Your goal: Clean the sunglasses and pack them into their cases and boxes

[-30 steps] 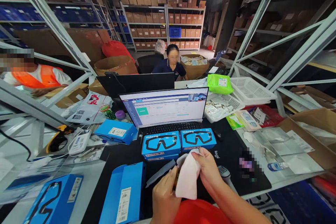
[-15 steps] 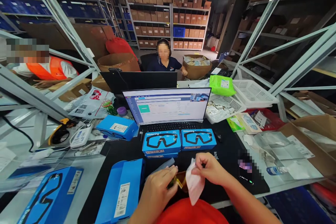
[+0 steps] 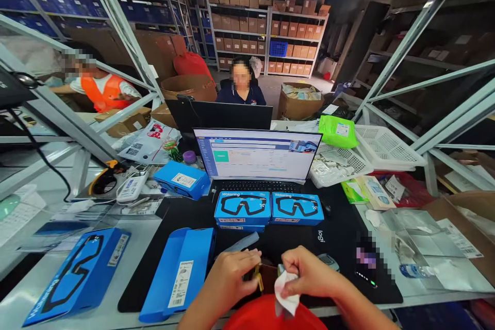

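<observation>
My left hand [image 3: 235, 270] is closed on a pair of sports glasses [image 3: 258, 279], of which a yellow edge and a brownish lens show; the rest is hidden by the fingers and shadow. Pinched in my right hand [image 3: 305, 270] is a crumpled white cloth [image 3: 286, 289], held just right of the glasses. Left of my left hand lies an opened blue box [image 3: 193, 263] with a white label. A thin, greyish translucent strip [image 3: 246, 241] lies beyond the fingers. Just past my right hand sits a grey object [image 3: 328, 262], partly covered.
Blue glasses boxes [image 3: 243, 207] stand before the monitor [image 3: 257, 157], and another blue box [image 3: 79, 276] lies at left. A phone [image 3: 365, 268] rests on the black mat [image 3: 344, 240]. White baskets [image 3: 390, 147] stand at back right. Two people sit beyond the desk.
My right hand has drawn the white cloth lower and bunched it, uncovering the grey object. My left hand keeps the glasses. The camera view has turned left.
</observation>
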`<state>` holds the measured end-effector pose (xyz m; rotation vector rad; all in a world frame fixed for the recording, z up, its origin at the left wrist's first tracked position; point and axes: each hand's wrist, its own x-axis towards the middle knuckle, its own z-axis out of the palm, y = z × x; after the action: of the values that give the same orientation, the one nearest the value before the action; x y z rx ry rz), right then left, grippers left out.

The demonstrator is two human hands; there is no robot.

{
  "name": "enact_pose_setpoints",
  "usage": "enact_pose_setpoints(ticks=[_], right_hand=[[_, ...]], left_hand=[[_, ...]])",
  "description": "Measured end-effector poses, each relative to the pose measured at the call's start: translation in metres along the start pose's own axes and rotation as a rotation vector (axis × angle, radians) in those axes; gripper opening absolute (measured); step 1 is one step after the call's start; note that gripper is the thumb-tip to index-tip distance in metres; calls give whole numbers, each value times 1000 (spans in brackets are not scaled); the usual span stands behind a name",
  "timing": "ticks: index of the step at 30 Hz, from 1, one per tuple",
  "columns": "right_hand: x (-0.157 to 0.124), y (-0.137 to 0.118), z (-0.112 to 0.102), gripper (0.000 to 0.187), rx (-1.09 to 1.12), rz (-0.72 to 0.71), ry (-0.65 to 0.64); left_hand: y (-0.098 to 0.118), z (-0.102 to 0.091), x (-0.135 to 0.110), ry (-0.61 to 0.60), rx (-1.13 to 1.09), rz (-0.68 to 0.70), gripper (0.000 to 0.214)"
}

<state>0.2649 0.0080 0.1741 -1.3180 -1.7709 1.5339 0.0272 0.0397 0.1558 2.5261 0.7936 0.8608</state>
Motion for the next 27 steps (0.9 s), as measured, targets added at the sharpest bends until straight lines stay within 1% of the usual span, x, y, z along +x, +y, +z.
enact_pose_setpoints(ticks=[1,3,5,6,8,10,11,12,14,15,17,19,23,25,27], right_hand=[[-3,1,-8,57,19,-8,-4],[-5,4,-20,56,73,-21,57],[-2,6,-23,56,183,-38,190],[2,6,-21,56,261,-51,274],[11,7,-8,59,450,-86,484],[21,7,12,60,639,-107,718],[26,7,24,59,712,-110,809],[30,7,37,59,760,-109,858],[37,7,58,60,779,-105,886],[39,7,65,60,764,-103,888],[43,5,69,60,727,-99,892],[45,3,60,58,706,-88,877],[47,0,24,61,780,-89,892],[46,0,9,63,814,-100,884],[42,3,-4,63,728,-119,819]], left_hand=[[-1,-1,0,18,-8,-31,34],[-1,-1,3,73,-6,-86,37],[0,3,6,143,9,-146,37],[1,6,8,185,18,-183,36],[3,13,13,282,41,-256,33],[5,21,17,377,73,-305,28],[6,25,19,415,91,-313,25],[7,28,20,442,113,-314,24],[8,34,23,484,176,-295,23],[8,37,24,501,217,-282,24],[9,40,24,528,297,-258,26],[11,43,24,539,331,-242,25],[16,43,24,525,304,-175,21],[16,38,24,496,294,-123,21],[13,28,23,454,289,-78,24]])
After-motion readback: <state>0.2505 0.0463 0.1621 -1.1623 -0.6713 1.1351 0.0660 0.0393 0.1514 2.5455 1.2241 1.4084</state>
